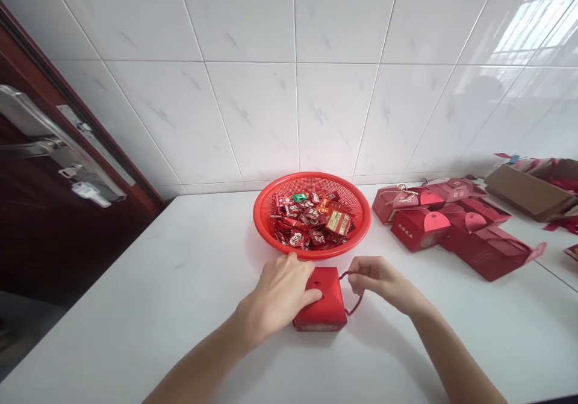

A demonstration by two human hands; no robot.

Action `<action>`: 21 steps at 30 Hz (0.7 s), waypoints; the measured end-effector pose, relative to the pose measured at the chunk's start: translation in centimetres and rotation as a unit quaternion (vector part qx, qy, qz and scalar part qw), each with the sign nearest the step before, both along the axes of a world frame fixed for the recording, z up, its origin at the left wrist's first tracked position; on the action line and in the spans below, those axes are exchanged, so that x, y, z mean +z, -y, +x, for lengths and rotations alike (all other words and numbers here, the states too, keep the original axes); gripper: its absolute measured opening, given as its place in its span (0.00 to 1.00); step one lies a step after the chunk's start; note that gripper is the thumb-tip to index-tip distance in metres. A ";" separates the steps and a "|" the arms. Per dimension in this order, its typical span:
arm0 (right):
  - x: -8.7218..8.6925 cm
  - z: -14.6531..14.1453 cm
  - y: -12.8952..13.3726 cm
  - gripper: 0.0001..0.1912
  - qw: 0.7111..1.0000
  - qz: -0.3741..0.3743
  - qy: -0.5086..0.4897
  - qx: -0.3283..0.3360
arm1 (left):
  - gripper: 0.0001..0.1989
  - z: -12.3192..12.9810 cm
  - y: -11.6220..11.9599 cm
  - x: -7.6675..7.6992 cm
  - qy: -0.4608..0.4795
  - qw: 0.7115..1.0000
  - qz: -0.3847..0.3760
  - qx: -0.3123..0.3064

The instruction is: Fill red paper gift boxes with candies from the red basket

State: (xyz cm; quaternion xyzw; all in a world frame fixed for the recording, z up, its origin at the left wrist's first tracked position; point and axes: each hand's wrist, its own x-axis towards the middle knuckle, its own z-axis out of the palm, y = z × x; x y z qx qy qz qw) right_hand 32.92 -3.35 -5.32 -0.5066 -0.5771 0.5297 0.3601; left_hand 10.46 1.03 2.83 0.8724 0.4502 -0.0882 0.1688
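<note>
A small red candy box (329, 303) with printed gold marks on its front side lies on the white table. Over its left part rests my left hand (282, 292), closed on the box, with the thumb across the top and the other fingers on the far left edge. A dark red cord (356, 305) loops out from the box's right side. My right hand (378, 279) pinches this cord between thumb and forefinger, just right of the box. Right behind the box stands a red plastic basket (266, 229) with many wrapped candies (311, 220) inside.
Several red candy boxes (419, 228) stand grouped at the right, some with flaps up. Farther right is a brown cardboard box (524, 194) with red ribbons. White tiles (253, 115) cover the wall behind the table (203, 259). A dark wooden door (45, 211) with keys hangs at the left.
</note>
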 end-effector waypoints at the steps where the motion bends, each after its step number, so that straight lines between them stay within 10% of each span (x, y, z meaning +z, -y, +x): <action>1: 0.5 0.2 0.2 0.20 0.999 -0.007 -0.044 -0.007 | 0.11 0.0 0.0 0.0 0.002 1.000 0.000 -0.003; 11: 3.9 0.2 1.2 0.19 0.991 0.069 -0.116 -0.027 | 0.18 0.8 -1.1 -2.5 0.107 0.990 -0.093 -0.021; 21: 3.4 -1.6 2.1 0.09 0.985 0.095 0.143 0.018 | 0.25 1.8 -0.1 -2.9 0.124 0.985 -0.111 -0.041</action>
